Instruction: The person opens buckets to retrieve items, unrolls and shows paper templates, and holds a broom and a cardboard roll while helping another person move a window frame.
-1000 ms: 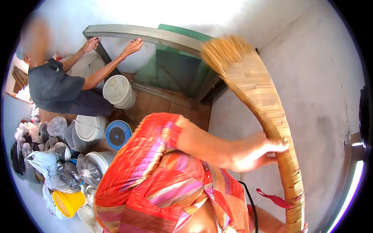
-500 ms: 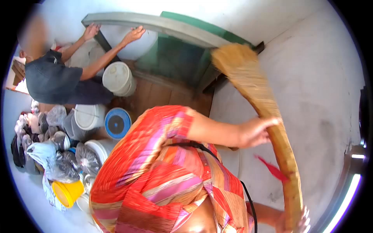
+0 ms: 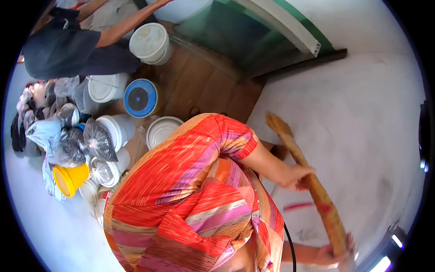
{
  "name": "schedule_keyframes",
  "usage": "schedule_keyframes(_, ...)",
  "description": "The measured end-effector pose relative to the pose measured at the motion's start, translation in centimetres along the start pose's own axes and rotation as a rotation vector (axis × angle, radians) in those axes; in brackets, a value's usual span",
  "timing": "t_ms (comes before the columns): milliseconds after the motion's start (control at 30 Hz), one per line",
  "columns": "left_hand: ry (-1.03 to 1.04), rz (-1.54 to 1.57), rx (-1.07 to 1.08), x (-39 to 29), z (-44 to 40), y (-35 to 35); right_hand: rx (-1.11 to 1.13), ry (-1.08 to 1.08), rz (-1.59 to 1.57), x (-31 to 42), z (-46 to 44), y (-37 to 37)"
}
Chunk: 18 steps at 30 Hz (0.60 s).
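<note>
A straw broom (image 3: 327,213) slants down across the right side of the head view, its narrow bristle end up by the wall. My left hand (image 3: 297,177) is closed around the broom below the bristles. Near the lower end of the handle, my right hand (image 3: 335,254) grips it, partly blurred. From the broom's middle a red strip (image 3: 298,206) sticks out to the left. My red, orange and purple striped clothing (image 3: 181,181) fills the middle of the view.
At upper left is another person (image 3: 63,50), one arm stretched toward a green-edged glass panel (image 3: 217,31). Lidded buckets (image 3: 149,43), several plastic bags (image 3: 97,138) and a yellow tub (image 3: 70,179) crowd the left side. A pale wall (image 3: 362,118) rises at right.
The broom's bristle end has swung down and turned edge-on, and my left hand is lower. My view has shifted, so the other person and buckets sit higher.
</note>
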<state>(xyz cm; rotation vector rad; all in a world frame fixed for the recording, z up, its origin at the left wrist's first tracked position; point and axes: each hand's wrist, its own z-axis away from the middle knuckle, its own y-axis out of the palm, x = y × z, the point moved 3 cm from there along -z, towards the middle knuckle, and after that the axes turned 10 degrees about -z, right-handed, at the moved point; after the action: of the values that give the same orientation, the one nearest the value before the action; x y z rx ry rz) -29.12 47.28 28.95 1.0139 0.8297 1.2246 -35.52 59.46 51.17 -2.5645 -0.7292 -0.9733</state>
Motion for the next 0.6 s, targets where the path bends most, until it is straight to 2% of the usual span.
schedule_keyframes(33, 0.057, 0.024, -0.037, -1.7, 0.2, -1.3, 0.107, 0.081, 0.044, -2.3, -0.3, -0.3)
schedule_keyframes(67, 0.14, 0.042, -0.059, -2.8, -0.8, -3.6, 0.158, 0.125, 0.003, -4.4, -0.2, 2.9)
schedule_keyframes(133, 0.283, 0.086, -0.236, -5.5, -2.7, -7.5, 0.257, 0.216, -0.027, -7.8, 0.2, 8.8)
schedule_keyframes(200, 0.417, 0.033, -0.169, -7.8, -4.0, -12.1, 0.362, 0.259, -0.087, -10.2, 1.0, 13.6)
schedule_keyframes(267, 0.464, 0.121, -0.277, -9.6, -1.3, -13.5, 0.518, 0.335, -0.094, -12.3, 1.8, 16.3)
schedule_keyframes(367, 0.51, 0.245, -0.343, -10.9, 0.5, -16.6, 0.592, 0.443, -0.237, -13.8, 3.3, 20.3)
schedule_keyframes(433, 0.563, 0.302, -0.403, -11.2, 0.4, -19.4, 0.739, 0.577, -0.299, -15.1, 4.7, 22.1)
schedule_keyframes(600, 0.52, 0.346, -0.454, -10.6, -0.8, -25.5, 0.82, 0.729, -0.283, -16.1, 7.7, 24.5)
